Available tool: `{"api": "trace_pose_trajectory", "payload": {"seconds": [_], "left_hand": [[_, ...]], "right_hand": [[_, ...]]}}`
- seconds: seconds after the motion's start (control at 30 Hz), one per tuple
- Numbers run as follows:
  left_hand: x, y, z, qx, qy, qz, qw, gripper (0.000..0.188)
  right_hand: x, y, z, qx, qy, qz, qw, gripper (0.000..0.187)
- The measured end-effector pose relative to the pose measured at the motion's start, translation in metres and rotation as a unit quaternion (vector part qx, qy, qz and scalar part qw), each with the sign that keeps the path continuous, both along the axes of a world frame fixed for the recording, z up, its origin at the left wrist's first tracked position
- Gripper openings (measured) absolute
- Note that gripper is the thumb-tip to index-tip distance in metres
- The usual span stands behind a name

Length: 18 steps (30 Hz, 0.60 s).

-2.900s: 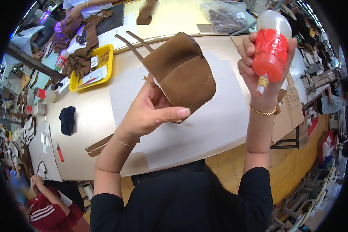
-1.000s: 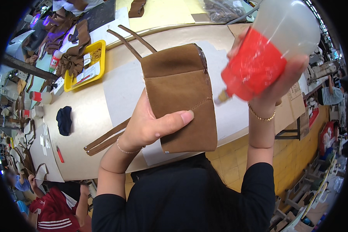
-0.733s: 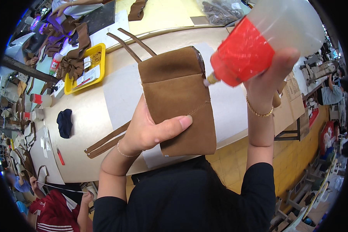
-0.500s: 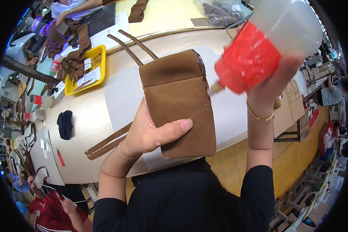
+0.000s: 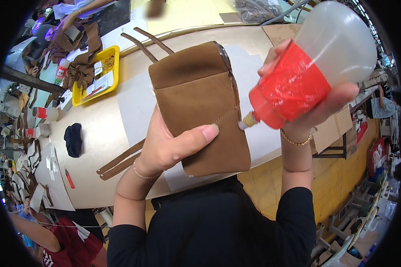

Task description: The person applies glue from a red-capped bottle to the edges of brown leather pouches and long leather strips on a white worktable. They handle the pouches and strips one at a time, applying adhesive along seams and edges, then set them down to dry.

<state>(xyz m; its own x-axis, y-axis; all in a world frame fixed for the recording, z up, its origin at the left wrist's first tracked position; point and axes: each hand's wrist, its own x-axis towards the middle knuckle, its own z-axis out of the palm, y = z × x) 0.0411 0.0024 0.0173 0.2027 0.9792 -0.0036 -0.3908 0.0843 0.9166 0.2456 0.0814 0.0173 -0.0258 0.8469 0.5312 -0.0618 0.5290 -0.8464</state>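
My left hand [image 5: 176,144] grips a brown leather-like piece [image 5: 196,102] with a seam across its upper part and a stitched slanting line. The thumb lies on its face and the fingers are hidden behind. My right hand [image 5: 318,104] is wrapped round a squeeze bottle [image 5: 341,42] of cloudy plastic with a red band, tipped nozzle-down. Its narrow nozzle [image 5: 248,121] meets the right edge of the brown piece. Along the upper part of that edge runs a dark, shiny strip. Thin brown straps [image 5: 140,46] stick out beyond the piece at the upper left, and more straps [image 5: 122,164] lie at lower left.
White paper [image 5: 136,107] lies on the table under the work. To the left are a yellow tray [image 5: 116,80] with papers, a dark blue cloth [image 5: 73,140] and a red pen [image 5: 69,179]. Cardboard [image 5: 334,131] sits at right. Other people work at far left and lower left.
The bottle's nozzle has moved down along the right edge of the brown piece. The piece has shifted slightly up and left, tilting a little. A person at lower left has moved an arm.
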Motion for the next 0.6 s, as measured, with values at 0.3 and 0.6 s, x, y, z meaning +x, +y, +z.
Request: {"api": "trace_pose_trajectory", "payload": {"seconds": [0.3, 0.6], "left_hand": [[0.002, 0.005, -0.005, -0.024, -0.052, 0.057, 0.997, 0.043], [0.008, 0.020, -0.050, -0.261, -0.386, -0.016, 0.885, 0.035]], "right_hand": [[0.001, -0.026, -0.003, -0.122, 0.238, 0.216, 0.939, 0.091], [0.038, 0.015, 0.007, -0.132, 0.279, 0.401, 0.863, 0.083]]}}
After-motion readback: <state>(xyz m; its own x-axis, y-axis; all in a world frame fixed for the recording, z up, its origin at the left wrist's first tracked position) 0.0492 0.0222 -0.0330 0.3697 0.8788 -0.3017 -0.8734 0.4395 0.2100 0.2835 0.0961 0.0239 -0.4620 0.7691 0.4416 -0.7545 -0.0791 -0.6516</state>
